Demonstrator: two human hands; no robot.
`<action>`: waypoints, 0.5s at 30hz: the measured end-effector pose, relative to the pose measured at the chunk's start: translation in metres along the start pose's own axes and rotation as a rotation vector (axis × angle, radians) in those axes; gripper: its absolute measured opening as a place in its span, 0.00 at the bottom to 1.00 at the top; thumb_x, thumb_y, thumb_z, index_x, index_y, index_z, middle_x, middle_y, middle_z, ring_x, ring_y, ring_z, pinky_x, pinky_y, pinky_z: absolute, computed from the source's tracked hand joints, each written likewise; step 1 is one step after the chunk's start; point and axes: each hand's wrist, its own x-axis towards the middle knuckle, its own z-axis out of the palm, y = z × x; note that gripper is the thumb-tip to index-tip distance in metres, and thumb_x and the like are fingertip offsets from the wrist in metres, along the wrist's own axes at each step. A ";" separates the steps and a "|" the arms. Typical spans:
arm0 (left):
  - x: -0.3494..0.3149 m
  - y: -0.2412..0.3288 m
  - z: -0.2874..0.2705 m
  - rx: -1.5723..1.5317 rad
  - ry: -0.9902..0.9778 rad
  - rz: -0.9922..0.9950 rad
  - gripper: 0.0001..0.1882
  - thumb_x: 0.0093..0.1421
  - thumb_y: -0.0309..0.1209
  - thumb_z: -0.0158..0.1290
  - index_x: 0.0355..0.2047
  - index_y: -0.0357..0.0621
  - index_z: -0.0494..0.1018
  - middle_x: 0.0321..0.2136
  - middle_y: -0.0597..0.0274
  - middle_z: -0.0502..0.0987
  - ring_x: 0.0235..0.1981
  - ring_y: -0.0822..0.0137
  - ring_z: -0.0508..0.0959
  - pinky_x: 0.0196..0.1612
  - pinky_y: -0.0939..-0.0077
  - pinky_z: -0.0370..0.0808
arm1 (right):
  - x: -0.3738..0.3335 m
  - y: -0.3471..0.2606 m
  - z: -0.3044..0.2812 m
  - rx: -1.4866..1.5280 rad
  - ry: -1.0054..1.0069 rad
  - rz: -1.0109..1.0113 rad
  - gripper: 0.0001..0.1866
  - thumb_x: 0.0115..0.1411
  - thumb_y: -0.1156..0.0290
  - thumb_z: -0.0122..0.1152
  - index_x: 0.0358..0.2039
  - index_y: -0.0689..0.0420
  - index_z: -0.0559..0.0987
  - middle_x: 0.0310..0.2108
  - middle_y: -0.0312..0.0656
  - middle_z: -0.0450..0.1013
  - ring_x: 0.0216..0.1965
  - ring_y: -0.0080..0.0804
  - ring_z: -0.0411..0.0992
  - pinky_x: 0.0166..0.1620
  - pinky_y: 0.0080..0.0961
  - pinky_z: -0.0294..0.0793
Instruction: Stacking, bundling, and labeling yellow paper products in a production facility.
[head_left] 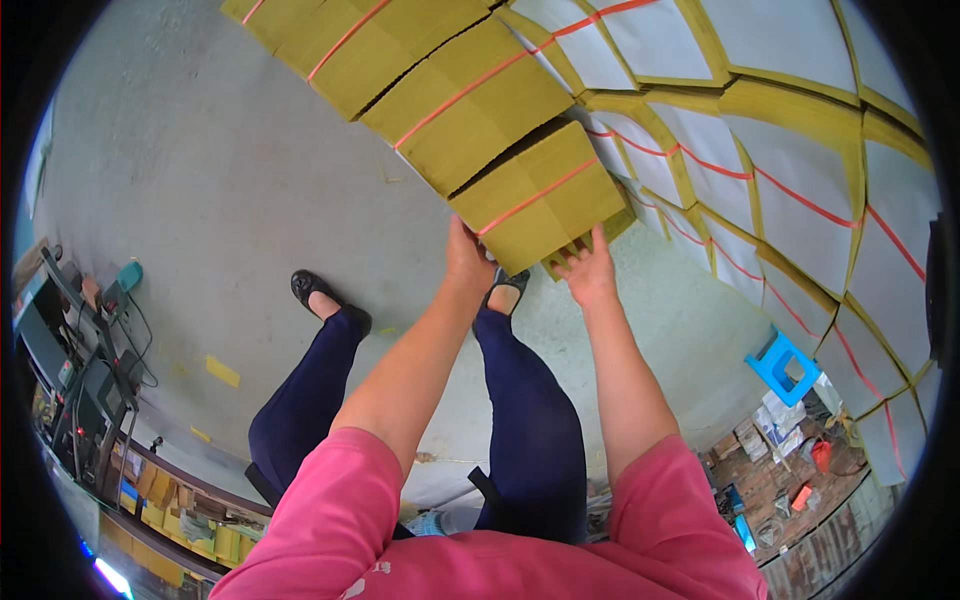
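Observation:
At the near end of a row, both my hands are on a yellow bundle [545, 195] tied with a red strap. My left hand [468, 262] grips its near left corner, the fingers partly hidden at its side. My right hand [588, 272] holds the near right edge, thumb up against the side and fingers curled at the lower edge. A dark gap parts this bundle from the neighbouring yellow bundle [470, 100], which also has a red strap.
Tall stacks of white-faced yellow bundles [800, 170] rise on the right. A blue plastic stool [783, 368] stands beside them. Lower right lies a brown board [790, 490] with papers and small items. Black equipment with cables [95, 390] is at the left. My feet are on the grey floor [220, 180].

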 end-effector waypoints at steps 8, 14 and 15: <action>0.011 0.030 0.009 -0.006 -0.113 0.047 0.31 0.63 0.57 0.39 0.60 0.54 0.61 0.62 0.62 0.61 0.62 0.57 0.59 0.61 0.34 0.50 | 0.039 -0.009 0.035 0.040 -0.294 0.094 0.36 0.62 0.50 0.55 0.66 0.45 0.54 0.64 0.42 0.57 0.62 0.46 0.58 0.60 0.56 0.59; -0.023 0.040 -0.045 0.359 0.032 0.187 0.43 0.62 0.59 0.41 0.69 0.51 0.42 0.69 0.52 0.44 0.69 0.51 0.46 0.65 0.46 0.52 | -0.029 0.005 0.013 -0.481 -0.251 0.096 0.37 0.63 0.46 0.51 0.65 0.55 0.56 0.64 0.51 0.56 0.62 0.50 0.59 0.61 0.51 0.59; -0.029 0.069 -0.092 0.598 0.108 0.334 0.44 0.61 0.59 0.43 0.69 0.49 0.42 0.69 0.50 0.44 0.69 0.52 0.49 0.65 0.53 0.54 | -0.059 0.028 0.030 -0.564 -0.292 0.045 0.36 0.64 0.47 0.51 0.65 0.54 0.57 0.62 0.49 0.59 0.61 0.48 0.61 0.61 0.49 0.61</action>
